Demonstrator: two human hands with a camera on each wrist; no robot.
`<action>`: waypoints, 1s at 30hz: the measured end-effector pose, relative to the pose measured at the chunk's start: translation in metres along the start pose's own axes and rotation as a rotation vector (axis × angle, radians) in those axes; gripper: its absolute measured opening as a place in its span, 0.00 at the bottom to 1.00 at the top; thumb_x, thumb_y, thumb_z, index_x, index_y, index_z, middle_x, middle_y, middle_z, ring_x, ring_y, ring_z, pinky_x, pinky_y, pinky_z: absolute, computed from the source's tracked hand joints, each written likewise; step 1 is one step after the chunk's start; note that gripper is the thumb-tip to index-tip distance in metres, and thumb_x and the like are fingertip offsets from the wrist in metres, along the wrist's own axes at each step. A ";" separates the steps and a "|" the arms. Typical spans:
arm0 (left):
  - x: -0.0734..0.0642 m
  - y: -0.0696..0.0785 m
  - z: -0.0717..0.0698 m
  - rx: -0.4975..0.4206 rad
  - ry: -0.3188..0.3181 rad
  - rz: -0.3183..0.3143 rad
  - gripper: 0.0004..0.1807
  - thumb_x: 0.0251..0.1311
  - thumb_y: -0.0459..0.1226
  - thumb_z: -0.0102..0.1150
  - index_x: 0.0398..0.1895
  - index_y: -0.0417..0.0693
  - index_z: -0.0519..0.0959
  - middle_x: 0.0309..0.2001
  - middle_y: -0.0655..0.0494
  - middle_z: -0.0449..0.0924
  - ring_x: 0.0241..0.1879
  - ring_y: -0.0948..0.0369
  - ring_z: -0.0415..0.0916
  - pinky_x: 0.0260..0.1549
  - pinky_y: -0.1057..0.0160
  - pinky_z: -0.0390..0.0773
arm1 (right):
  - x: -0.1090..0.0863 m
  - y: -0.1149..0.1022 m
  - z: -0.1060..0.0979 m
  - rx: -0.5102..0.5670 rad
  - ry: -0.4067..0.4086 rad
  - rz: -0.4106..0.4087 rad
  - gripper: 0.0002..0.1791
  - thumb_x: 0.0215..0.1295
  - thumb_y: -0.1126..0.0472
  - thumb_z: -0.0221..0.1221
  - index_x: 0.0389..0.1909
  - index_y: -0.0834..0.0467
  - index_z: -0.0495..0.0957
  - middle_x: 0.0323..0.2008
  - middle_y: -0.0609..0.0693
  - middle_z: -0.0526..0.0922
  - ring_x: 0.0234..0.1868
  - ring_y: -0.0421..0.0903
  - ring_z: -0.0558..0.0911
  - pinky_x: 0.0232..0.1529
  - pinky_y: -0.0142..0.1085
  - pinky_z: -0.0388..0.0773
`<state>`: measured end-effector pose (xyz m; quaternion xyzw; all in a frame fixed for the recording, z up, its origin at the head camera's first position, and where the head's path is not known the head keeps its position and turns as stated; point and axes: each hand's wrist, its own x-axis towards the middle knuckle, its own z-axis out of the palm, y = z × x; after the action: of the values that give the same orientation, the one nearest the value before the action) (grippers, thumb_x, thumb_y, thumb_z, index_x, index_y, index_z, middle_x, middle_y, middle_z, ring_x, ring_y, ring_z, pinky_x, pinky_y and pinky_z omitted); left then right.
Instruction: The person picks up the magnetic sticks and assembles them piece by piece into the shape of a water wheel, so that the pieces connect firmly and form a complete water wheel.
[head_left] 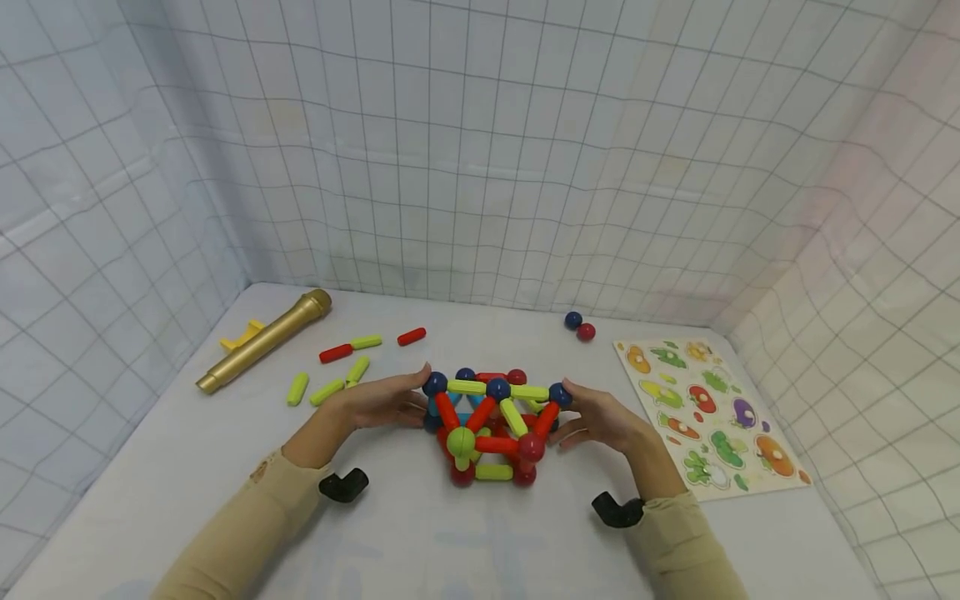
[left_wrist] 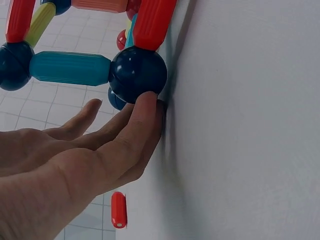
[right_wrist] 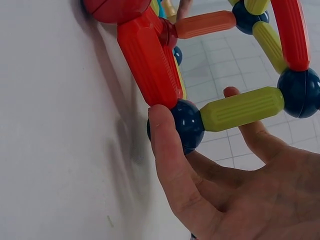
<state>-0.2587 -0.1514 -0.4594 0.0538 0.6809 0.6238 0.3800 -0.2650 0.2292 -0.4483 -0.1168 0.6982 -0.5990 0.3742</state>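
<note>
A ball-and-rod toy structure (head_left: 497,446) of red, yellow-green and blue pieces stands in the middle of the table. At its left side my left hand (head_left: 386,400) holds a corner; in the left wrist view, bent fingertips lie against a low dark blue ball (left_wrist: 137,75), with the thumb raised. My right hand (head_left: 606,417) holds the opposite side. There the fingers bend about another low dark blue ball (right_wrist: 187,125), while the thumb stands up behind a yellow-green rod (right_wrist: 243,108). The far side of the structure is partly hidden.
A gold microphone (head_left: 266,340) lies at the back left beside a yellow piece (head_left: 242,335). Several loose rods (head_left: 335,353) lie left of the structure. Two loose balls, blue (head_left: 573,320) and red (head_left: 586,332), sit at the back. A vegetable picture board (head_left: 708,408) lies right.
</note>
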 end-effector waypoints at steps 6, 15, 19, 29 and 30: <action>-0.006 0.001 0.004 -0.047 -0.016 0.032 0.43 0.70 0.60 0.40 0.76 0.42 0.44 0.72 0.31 0.51 0.70 0.36 0.54 0.59 0.42 0.73 | -0.005 0.000 0.003 -0.021 0.003 -0.020 0.40 0.74 0.37 0.35 0.70 0.66 0.57 0.69 0.69 0.60 0.46 0.53 0.83 0.53 0.44 0.78; -0.014 0.013 0.004 0.059 -0.029 0.177 0.41 0.67 0.55 0.51 0.76 0.47 0.51 0.77 0.39 0.43 0.71 0.40 0.53 0.65 0.39 0.64 | -0.007 0.000 -0.003 -0.135 -0.055 -0.269 0.27 0.76 0.43 0.38 0.60 0.58 0.70 0.56 0.53 0.75 0.54 0.43 0.80 0.56 0.40 0.78; -0.016 0.016 0.003 0.157 -0.007 0.224 0.41 0.64 0.52 0.55 0.76 0.51 0.53 0.76 0.40 0.49 0.70 0.43 0.59 0.65 0.41 0.65 | -0.008 0.002 -0.004 -0.200 -0.057 -0.375 0.21 0.76 0.48 0.42 0.58 0.54 0.73 0.64 0.57 0.68 0.58 0.44 0.75 0.57 0.42 0.77; -0.028 0.018 0.008 0.313 0.063 0.339 0.45 0.54 0.50 0.66 0.75 0.57 0.57 0.73 0.44 0.58 0.73 0.43 0.52 0.64 0.39 0.66 | -0.012 0.007 -0.001 -0.399 0.023 -0.547 0.26 0.68 0.49 0.52 0.57 0.64 0.73 0.72 0.64 0.58 0.70 0.70 0.58 0.61 0.68 0.60; -0.029 0.018 0.010 0.321 0.065 0.352 0.46 0.54 0.50 0.67 0.75 0.57 0.57 0.73 0.44 0.58 0.73 0.43 0.52 0.64 0.40 0.67 | -0.013 0.008 -0.001 -0.397 0.022 -0.562 0.26 0.67 0.49 0.53 0.56 0.65 0.73 0.72 0.63 0.58 0.71 0.70 0.57 0.62 0.68 0.61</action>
<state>-0.2400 -0.1553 -0.4293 0.2114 0.7632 0.5658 0.2298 -0.2542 0.2401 -0.4508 -0.3686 0.7457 -0.5324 0.1567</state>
